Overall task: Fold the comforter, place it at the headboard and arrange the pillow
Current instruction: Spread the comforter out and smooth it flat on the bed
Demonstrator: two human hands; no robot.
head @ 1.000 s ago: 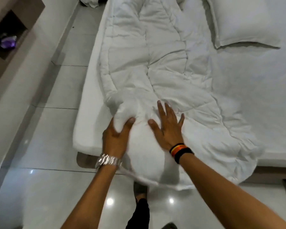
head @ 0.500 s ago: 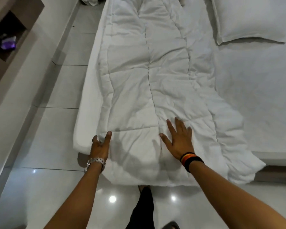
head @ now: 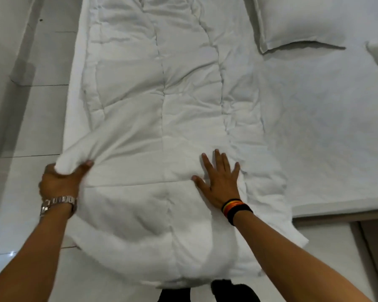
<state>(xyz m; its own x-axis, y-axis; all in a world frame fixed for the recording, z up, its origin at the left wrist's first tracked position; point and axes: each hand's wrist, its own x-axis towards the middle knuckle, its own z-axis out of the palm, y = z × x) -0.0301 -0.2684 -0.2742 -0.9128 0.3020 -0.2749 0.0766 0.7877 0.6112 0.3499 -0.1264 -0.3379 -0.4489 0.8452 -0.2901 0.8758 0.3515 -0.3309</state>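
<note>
My left hand is bunched tight on the near corner of the comforter, which stretches away from my flat, spread right hand, and I judge an uneven pull could skew the long fold off the bed.

Head-worn camera, looking forward and down.
It views the bed from its near end, close above.
</note>
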